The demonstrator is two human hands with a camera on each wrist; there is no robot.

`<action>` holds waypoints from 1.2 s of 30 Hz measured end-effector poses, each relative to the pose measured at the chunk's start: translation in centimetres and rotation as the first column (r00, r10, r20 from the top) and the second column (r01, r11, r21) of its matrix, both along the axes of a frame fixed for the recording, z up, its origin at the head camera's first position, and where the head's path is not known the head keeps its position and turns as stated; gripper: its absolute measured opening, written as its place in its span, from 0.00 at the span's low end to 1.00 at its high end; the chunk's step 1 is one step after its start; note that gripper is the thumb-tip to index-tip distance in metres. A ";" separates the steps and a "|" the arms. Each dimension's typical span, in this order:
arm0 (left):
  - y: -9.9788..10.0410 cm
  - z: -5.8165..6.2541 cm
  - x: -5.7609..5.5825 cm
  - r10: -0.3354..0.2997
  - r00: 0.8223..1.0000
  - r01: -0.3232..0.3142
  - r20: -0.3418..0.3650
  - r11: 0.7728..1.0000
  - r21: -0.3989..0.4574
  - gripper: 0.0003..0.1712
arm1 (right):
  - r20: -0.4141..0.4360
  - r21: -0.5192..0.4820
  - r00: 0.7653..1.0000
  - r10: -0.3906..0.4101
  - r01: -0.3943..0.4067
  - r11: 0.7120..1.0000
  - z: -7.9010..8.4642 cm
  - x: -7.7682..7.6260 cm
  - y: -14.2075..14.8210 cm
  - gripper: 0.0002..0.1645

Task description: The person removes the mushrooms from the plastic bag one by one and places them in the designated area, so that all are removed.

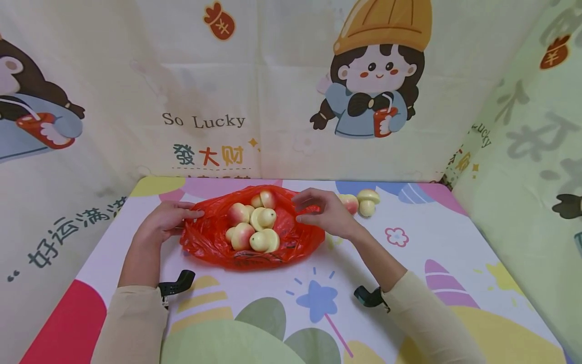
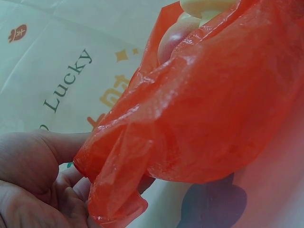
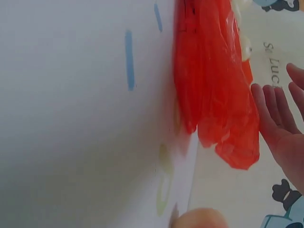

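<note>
Mid-loading, I'd judge: left hand (image 1: 165, 220) pinches red bag (image 1: 285, 222) on table (image 1: 236, 284), right hand (image 1: 328, 212) has fingers parted by its right side, contact unclear; next calls for reaching the loose mushroom (image 1: 367, 203).

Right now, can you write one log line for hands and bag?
left hand: grips red bag at left edge | right hand: near bag, holding nothing | bag: open, mushroom shapes inside | outside: pale mushroom

The right hand (image 1: 325, 215) hides part of 1 pink-and-cream toy (image 1: 350, 203).
</note>
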State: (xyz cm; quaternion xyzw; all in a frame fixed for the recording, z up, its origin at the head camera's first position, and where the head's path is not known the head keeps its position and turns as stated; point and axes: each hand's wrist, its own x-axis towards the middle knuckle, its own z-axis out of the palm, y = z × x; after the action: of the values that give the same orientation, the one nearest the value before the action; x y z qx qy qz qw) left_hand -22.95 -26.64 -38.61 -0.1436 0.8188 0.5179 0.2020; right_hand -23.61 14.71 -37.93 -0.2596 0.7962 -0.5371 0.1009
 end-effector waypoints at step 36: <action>0.1 0.0 0.1 -0.009 1.000 0.009 -0.026 1.000 -0.001 0.39 | 0.029 0.170 0.974 0.224 -0.226 0.959 -1.6 2.0 -4.9 0.27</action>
State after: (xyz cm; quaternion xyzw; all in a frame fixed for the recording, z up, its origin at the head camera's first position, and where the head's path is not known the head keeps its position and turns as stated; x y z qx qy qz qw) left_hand -22.84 -26.55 -38.57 -0.1335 0.8222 0.5183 0.1936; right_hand -21.63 9.85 -39.54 -0.3363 0.8044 -0.4527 0.1869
